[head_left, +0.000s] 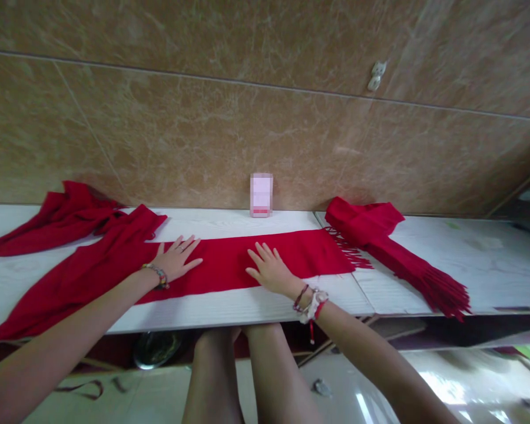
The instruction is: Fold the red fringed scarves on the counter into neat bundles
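A long red scarf [229, 265] lies flattened across the white tabletop, its fringed end to the right and its bunched, crumpled part to the left. My left hand [176, 259] rests on it palm down, fingers spread. To the right of that, my right hand [270, 270] also lies flat on the cloth with its fingers apart. Neither hand grips the fabric. Another folded red scarf [373, 235] with thick fringe sits at the right, touching the fringed end of the first one. More crumpled red cloth [66, 215] lies at the far left against the wall.
A phone-like pink object [261, 195], its face blurred, leans against the brown tiled wall [212, 135] behind the table. The white table [424, 253] extends to the right. A small cat-shaped ornament [377, 75] is on the wall. Below the front edge is a round metal pan [156, 348].
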`<state>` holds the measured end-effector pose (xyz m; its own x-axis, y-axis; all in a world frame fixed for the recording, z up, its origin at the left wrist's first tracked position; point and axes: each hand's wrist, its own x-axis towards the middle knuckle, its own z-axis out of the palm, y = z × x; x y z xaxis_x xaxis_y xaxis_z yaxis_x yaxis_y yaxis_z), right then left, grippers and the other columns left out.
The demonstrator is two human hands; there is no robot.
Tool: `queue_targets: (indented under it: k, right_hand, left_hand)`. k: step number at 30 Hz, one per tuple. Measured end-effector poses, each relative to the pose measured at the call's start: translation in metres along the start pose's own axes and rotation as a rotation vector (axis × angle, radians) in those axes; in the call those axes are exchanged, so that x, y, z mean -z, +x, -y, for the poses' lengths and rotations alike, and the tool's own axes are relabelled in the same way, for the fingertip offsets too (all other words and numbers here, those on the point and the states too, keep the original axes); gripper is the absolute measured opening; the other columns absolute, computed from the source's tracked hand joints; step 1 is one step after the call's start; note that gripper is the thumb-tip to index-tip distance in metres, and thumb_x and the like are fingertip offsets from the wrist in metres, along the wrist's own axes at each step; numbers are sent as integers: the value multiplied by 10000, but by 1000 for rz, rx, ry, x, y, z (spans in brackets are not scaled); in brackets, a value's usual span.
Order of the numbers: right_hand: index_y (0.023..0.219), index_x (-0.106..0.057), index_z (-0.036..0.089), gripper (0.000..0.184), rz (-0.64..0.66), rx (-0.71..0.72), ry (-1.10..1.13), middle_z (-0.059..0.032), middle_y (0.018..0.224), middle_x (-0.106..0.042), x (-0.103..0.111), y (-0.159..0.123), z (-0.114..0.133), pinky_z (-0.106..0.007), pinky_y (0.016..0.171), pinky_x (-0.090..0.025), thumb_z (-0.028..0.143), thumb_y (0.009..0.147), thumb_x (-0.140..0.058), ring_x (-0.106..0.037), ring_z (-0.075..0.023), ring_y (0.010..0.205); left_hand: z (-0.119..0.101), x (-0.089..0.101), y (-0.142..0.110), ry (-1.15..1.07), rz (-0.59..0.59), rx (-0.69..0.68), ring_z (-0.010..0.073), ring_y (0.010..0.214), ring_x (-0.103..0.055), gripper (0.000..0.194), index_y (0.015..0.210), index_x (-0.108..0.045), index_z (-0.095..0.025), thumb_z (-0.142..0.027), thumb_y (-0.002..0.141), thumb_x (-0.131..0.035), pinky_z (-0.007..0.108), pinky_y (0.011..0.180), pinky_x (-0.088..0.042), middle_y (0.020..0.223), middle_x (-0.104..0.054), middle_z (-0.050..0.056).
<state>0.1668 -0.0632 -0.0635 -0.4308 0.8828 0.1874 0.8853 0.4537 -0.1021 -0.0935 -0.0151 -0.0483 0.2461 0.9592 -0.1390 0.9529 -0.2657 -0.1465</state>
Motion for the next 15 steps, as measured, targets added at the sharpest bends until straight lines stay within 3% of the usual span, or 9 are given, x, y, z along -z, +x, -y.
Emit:
queue_targets:
  k: [3, 6, 10, 15]
  right_hand:
    - [1301, -340, 119, 563, 33, -2, 67, -160, 1376, -287, -9, 9, 33, -484, 998, -212, 463, 856, -332, -212, -295, 1269]
    - [1299, -344, 132, 554, 48, -15, 69, -150, 1378, -289, -12, 10, 35, -486, 1001, -202, 467, 859, -314, -221, -289, 1266]
    - [1315, -321, 173, 528, 76, -54, -33, -145, 1386, -274, -4, -9, 0, -514, 981, -212, 455, 870, -295, -230, -300, 1261]
    - [1311, -329, 177, 477, 121, -234, -226, -145, 1384, -278, 13, -47, -72, -550, 959, -214, 386, 885, -286, -225, -316, 1258]
  left_hand:
    - [-19, 1, -7, -98, 118, 123, 348, 1287, -63, 729, 1366, -79, -262, -609, 762, -292, 601, 938, -180, 1438, -40, 56]
    - [-26, -3, -11, -105, 129, 114, 354, 1287, -1, 786, 1361, -86, -287, -663, 715, -330, 619, 941, -138, 1439, 5, 42]
    - [-20, -9, -12, -96, 87, 77, 345, 1290, -7, 754, 1363, -92, -283, -631, 735, -324, 633, 930, -131, 1441, -16, 53]
    - [-18, -11, -11, -106, 52, 54, 382, 1278, -54, 749, 1362, -147, -269, -617, 727, -341, 661, 899, -156, 1437, -63, 70]
